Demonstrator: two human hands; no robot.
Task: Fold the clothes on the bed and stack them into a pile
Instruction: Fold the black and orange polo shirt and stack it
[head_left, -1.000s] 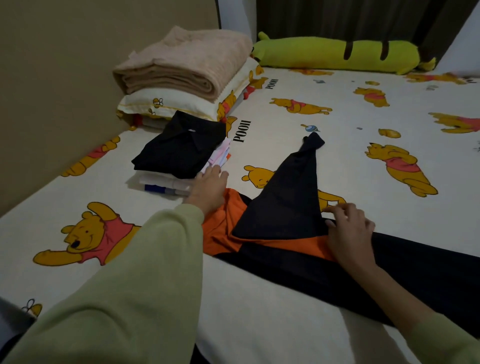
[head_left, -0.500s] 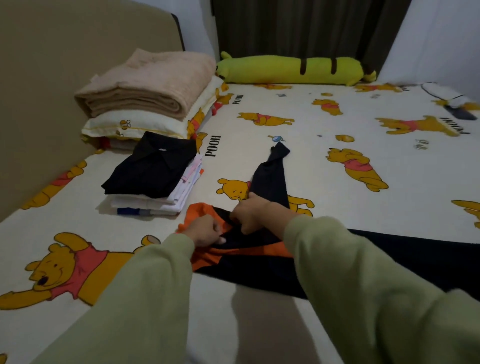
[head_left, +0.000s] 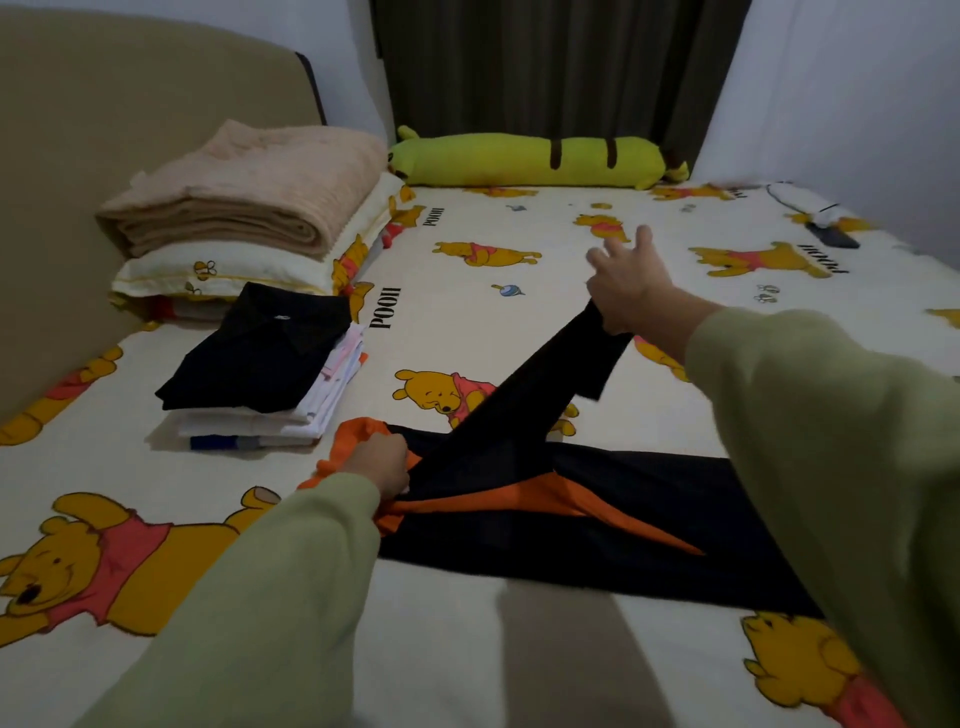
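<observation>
1. Seen from a head-worn camera: a bed (head_left: 457, 665) covered by a cream sheet printed with yellow cartoon bears in red shirts.
2. Spread across the near middle of the bed: a black garment with orange lining or panels (head_left: 597, 525), partly flat, one long black sleeve-like strip pulled up and away toward the far right.
3. Left hand (head_left: 382, 465), in a pale green sleeve: fingers curled, gripping the bunched orange and black fabric at the garment's left end.
4. Right hand (head_left: 626, 291), also in a pale green sleeve: raised above the sheet, pinching the far end of the black strip; other fingers spread apart.
5. Left of the garment, apart from it: a pile of folded clothes (head_left: 265, 384), a black collared shirt on top, white and pink pieces beneath, a blue edge at the bottom.
6. Behind the pile: a folded beige blanket (head_left: 249, 195) resting on a cream pillow (head_left: 223, 270), beside a tan headboard (head_left: 104, 145).
7. Along the far edge: a long lime-green plush bolster with dark stripes (head_left: 524, 158), dark curtains (head_left: 545, 67) behind it.
</observation>
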